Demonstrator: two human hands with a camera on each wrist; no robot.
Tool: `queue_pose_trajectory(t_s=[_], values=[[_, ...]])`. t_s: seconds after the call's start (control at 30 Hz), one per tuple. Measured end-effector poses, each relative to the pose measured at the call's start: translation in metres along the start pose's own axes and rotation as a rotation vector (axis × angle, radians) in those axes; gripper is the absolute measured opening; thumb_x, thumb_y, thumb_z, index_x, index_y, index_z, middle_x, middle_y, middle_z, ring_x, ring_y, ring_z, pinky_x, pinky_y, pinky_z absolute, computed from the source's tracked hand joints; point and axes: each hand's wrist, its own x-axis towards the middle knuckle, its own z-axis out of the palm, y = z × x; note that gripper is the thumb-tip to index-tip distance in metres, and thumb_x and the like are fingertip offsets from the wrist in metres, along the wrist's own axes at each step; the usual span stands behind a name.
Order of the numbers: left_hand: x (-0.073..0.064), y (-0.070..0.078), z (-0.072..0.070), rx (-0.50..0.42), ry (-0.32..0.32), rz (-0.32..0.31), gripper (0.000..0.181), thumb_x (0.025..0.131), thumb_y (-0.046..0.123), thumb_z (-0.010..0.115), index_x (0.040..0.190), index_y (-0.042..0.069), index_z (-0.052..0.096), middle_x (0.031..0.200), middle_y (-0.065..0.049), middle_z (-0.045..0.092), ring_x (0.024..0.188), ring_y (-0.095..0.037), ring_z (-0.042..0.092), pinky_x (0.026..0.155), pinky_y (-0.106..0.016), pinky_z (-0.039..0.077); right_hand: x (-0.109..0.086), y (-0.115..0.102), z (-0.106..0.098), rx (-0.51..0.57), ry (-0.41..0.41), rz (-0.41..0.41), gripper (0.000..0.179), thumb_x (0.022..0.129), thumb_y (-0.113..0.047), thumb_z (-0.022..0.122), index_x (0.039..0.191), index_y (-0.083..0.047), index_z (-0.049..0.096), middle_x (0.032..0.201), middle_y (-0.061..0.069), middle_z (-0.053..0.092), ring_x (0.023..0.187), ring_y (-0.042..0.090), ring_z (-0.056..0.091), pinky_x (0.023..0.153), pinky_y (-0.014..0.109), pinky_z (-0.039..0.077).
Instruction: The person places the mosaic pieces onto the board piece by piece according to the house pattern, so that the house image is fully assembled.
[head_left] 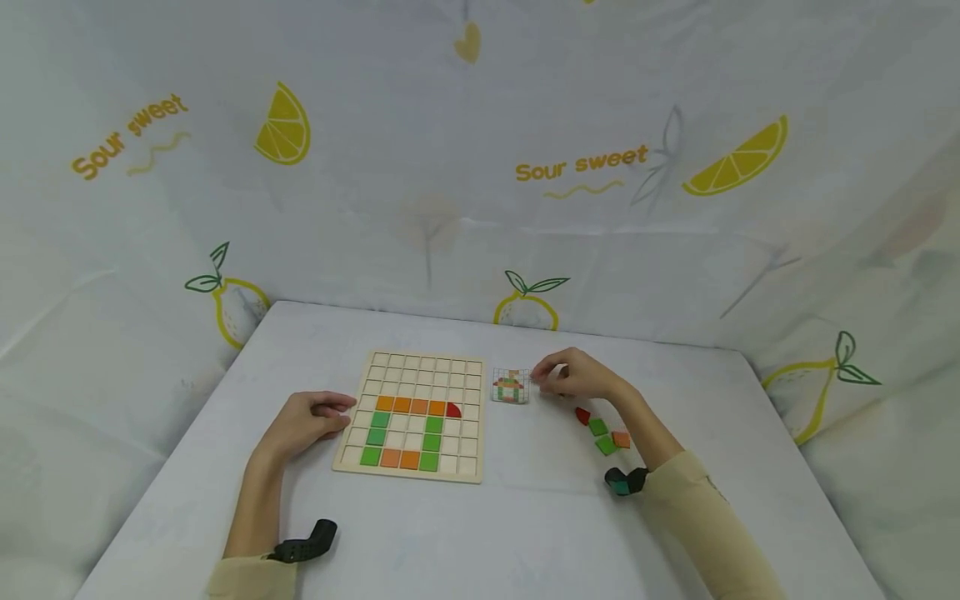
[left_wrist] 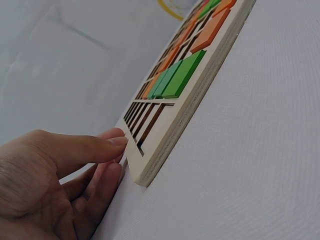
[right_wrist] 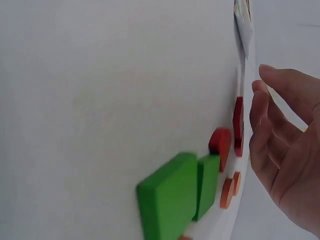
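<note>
A pale wooden grid board (head_left: 465,472) lies on the table with orange, green and red pieces in some of its squares. Beside its left edge is my left hand (head_left: 303,421), the fingertips right at the wood in the left wrist view. My right hand (head_left: 576,375) hovers just right of a small pattern card (head_left: 511,387); its fingers are loosely bent and nothing shows between them. Below that hand lie loose pieces: a red one (head_left: 582,416), green squares (right_wrist: 170,200) and an orange one (head_left: 621,439). The right wrist view shows another red piece (right_wrist: 238,127) close to the fingers.
A white cloth covers the table (head_left: 525,542). A white curtain (head_left: 420,167) printed with lemons hangs behind and at both sides. Black wrist cameras (head_left: 306,546) sit at the ends of both beige sleeves.
</note>
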Motion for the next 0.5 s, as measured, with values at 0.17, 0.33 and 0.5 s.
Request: queue_pose_trajectory(t_s=[0.17,0.33,0.5], values=[[0.0,0.0,0.001,0.001,-0.006,0.002,0.035,0.098,0.008,0.077,0.131,-0.003,0.074,0.1,-0.01,0.076,0.089,-0.015,0.067,0.074,-0.02,0.058,-0.016,0.019,-0.006,-0.048,0.052,0.07,0.022,0.095,-0.016,0.084,0.116,-0.008,0.081,0.108,0.008,0.077,0.091,0.018,0.056,0.078,0.027,0.047],[0.001,0.0,0.0,0.011,-0.003,0.005,0.036,0.097,0.008,0.077,0.131,-0.003,0.073,0.1,-0.011,0.076,0.088,-0.014,0.066,0.074,-0.02,0.058,-0.024,0.027,-0.008,-0.022,0.071,0.115,0.025,0.093,-0.017,0.086,0.115,-0.008,0.081,0.107,0.009,0.074,0.096,0.022,0.054,0.08,0.031,0.045],[0.0,0.001,0.0,0.008,-0.002,0.011,0.036,0.098,0.008,0.077,0.131,-0.004,0.073,0.1,-0.011,0.076,0.086,-0.011,0.066,0.074,-0.02,0.058,-0.026,0.028,-0.011,-0.032,0.052,0.121,0.029,0.092,-0.019,0.088,0.118,-0.01,0.081,0.114,0.01,0.074,0.101,0.022,0.054,0.081,0.032,0.046]])
